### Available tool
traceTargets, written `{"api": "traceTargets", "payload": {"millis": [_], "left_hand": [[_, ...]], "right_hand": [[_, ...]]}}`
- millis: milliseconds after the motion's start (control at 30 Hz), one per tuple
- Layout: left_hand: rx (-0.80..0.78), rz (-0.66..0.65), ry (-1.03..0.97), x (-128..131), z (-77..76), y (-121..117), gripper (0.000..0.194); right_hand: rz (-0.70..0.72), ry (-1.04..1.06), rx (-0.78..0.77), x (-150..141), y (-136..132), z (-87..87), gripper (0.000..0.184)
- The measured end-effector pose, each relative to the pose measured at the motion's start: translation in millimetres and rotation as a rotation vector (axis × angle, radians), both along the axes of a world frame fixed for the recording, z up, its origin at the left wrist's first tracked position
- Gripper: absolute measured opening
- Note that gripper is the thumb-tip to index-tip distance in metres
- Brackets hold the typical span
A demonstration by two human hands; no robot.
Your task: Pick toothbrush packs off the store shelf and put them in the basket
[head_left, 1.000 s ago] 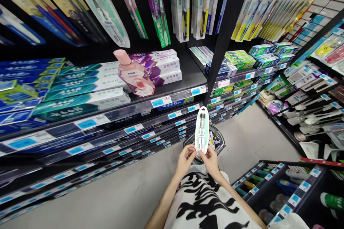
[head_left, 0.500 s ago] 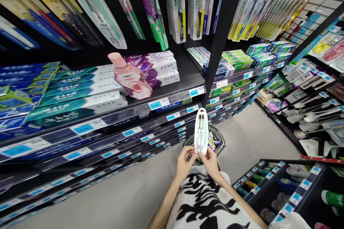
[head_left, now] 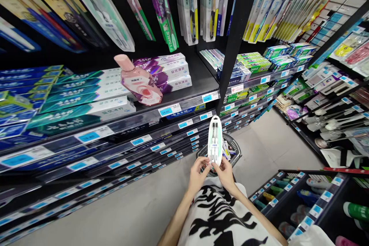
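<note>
Both my hands hold a toothbrush pack (head_left: 215, 142) upright in front of me. It is an oval white and pale green blister with two dark-bristled toothbrushes inside. My left hand (head_left: 198, 173) pinches its lower left edge between thumb and fingers. On the lower right edge, my right hand (head_left: 225, 173) has a similar pinch. Below and behind the pack is a dark shopping basket (head_left: 236, 147) with several packaged items in it, partly hidden by the pack and my hands.
On the left shelf lie toothpaste boxes (head_left: 86, 109) and a pink bottle (head_left: 140, 82). Packaged toothbrushes (head_left: 167, 15) hang above them. A black post (head_left: 235, 30) divides the shelving. To the right, a lower rack (head_left: 302, 196) borders the grey floor (head_left: 268, 138).
Almost nothing differs. The view has shifted very slightly, and both hands keep the same hold on the toothbrush pack.
</note>
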State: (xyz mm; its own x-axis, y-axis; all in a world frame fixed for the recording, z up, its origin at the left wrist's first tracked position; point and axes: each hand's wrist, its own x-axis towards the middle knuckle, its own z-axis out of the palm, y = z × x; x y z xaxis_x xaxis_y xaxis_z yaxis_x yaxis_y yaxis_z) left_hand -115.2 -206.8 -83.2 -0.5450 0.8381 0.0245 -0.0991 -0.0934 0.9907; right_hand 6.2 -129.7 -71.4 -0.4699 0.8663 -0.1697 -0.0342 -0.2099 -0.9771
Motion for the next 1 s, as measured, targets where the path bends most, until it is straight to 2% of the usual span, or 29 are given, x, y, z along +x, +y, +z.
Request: {"api": "traceTargets", "payload": {"millis": [667,867,1000], "left_hand": [[0.015,0.005,0.022,6.6,2.6,-2.9,0.020],[-0.011,-0.006,-0.017,4.9,2.8,-2.1,0.032],[-0.041,-0.031,-0.080,3.7,4.1,0.1,0.041]], "right_hand": [[0.003,-0.015,-0.034,5.9,-3.7,-4.3,0.032],[0.007,-0.085,0.100,8.6,-2.8,-9.3,0.030],[0.010,-0.130,0.115,10.6,-0.4,-12.7,0.030]]}}
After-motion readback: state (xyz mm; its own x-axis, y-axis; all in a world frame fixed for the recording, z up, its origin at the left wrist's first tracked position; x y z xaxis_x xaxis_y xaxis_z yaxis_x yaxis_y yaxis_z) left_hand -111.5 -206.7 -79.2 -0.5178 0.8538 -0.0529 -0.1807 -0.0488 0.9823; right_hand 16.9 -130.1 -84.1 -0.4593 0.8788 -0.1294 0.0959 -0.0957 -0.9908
